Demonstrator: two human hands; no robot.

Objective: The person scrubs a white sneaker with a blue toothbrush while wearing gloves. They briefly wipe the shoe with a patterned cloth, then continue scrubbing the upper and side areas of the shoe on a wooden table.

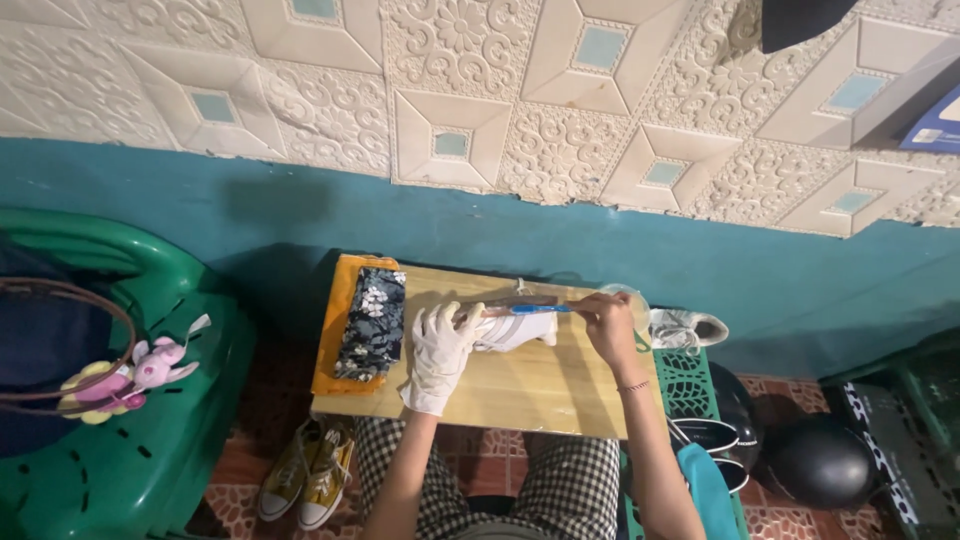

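1. The left hand (440, 352), in a white glove, lies over a white shoe (518, 328) and clasps its near end, fingers curled on the upper.
2. The shoe lies on its side on a pale wooden board (520, 390) set across the person's lap, near the board's far edge and roughly at its middle.
3. The right hand (603, 322) is bare and closed around the end of a thin blue-handled brush (535, 309); the brush runs leftward over the top of the shoe. Its head is too small to make out clearly.
4. A thin bracelet sits on the right wrist.
5. At the left end of the board lies a folded dark cloth with pale flowers (373, 320), resting on an orange cloth (335, 340) — both well apart from the shoe.
6. Past the right end of the board, another white shoe (688, 328) rests on a green perforated stand (688, 385), just beside the right hand.
7. Below the board, on the tiled floor, stands a pair of yellow sneakers (308, 470).
8. To the left is a green plastic chair (150, 440) with a pink toy (150, 368) on it.
9. On the right, low down, sit two dark helmets (820, 460) — near the stand.
10. The person wears checked trousers (560, 480).
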